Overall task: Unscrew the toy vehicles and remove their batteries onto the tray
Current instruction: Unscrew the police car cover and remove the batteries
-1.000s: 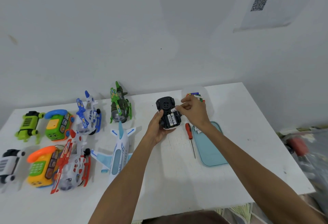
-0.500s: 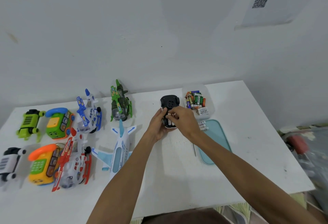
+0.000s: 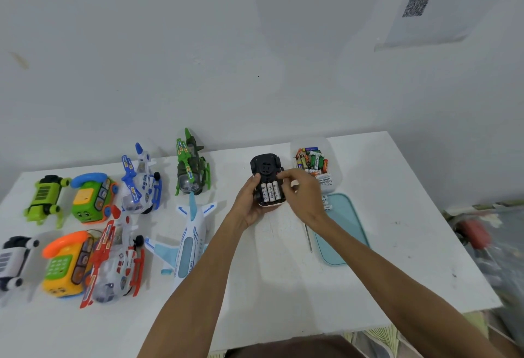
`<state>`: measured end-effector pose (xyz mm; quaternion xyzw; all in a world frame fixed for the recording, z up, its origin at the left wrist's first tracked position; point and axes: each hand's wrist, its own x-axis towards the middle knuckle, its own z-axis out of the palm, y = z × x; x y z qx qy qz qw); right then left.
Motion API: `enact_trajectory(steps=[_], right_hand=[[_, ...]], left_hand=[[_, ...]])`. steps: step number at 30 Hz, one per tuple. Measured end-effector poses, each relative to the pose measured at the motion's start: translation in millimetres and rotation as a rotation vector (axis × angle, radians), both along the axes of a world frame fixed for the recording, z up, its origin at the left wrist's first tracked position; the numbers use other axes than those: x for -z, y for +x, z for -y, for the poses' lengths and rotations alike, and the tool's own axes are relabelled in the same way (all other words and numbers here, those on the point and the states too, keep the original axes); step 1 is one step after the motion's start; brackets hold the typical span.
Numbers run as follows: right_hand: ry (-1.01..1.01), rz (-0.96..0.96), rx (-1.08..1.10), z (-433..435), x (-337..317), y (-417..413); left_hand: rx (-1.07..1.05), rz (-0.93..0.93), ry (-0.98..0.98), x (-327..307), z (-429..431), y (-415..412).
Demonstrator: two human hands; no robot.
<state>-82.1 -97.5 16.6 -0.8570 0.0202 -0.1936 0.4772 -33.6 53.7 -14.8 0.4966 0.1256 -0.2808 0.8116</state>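
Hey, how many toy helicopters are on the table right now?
3. The blue-and-white helicopter sits in the back row, the green camouflage helicopter is just right of it, and the red-and-white helicopter is in the front row beside the white airplane. None looks hidden.

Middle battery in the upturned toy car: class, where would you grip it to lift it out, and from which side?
Probably from above, hooking a fingertip under one end of the middle battery. Three lie side by side in the black toy car, which the left hand holds underside up, so only ends seem free.
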Motion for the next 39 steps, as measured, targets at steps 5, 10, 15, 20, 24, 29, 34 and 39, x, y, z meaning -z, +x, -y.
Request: enact_trajectory(steps=[5, 10, 15, 20, 24, 29, 34, 39], right_hand=[[-0.031, -0.238, 0.131, 30.7, -2.2, 12.8], [-0.249, -0.242, 0.058, 38.2, 1.7, 10.2], [-0.601, -0.167, -0.032, 27.9, -4.8, 21.5], [-0.901, -0.326, -0.130, 21.4, -6.8, 58.5], [-1.137, -0.475, -0.218, 15.1, -2.6, 81.2], [-1.177, -0.551, -0.247, 15.2, 6.9, 93.1], [-0.970, -0.372, -0.174, 16.3, -6.6, 91.8], [-0.057, -0.195, -0.002, 30.9, -25.1, 73.9]], left_hand=[[-0.044, -0.041, 0.023, 6.6, -6.0, 1.8], [-0.083, -0.072, 0.053, 9.9, -8.1, 4.9], [-0.117, -0.078, 0.006, 8.1, -4.9, 7.2], [-0.160, -0.077, 0.011, 9.9, -5.7, 8.2], [-0.162, -0.078, -0.018, 13.9, -9.3, 6.2], [-0.148, -0.086, -0.022, 15.0, -9.4, 6.2], [-0.170, -0.093, -0.035, 17.4, -12.0, 8.6], [-0.130, -0.041, -0.025, 17.9, -17.5, 6.4]])
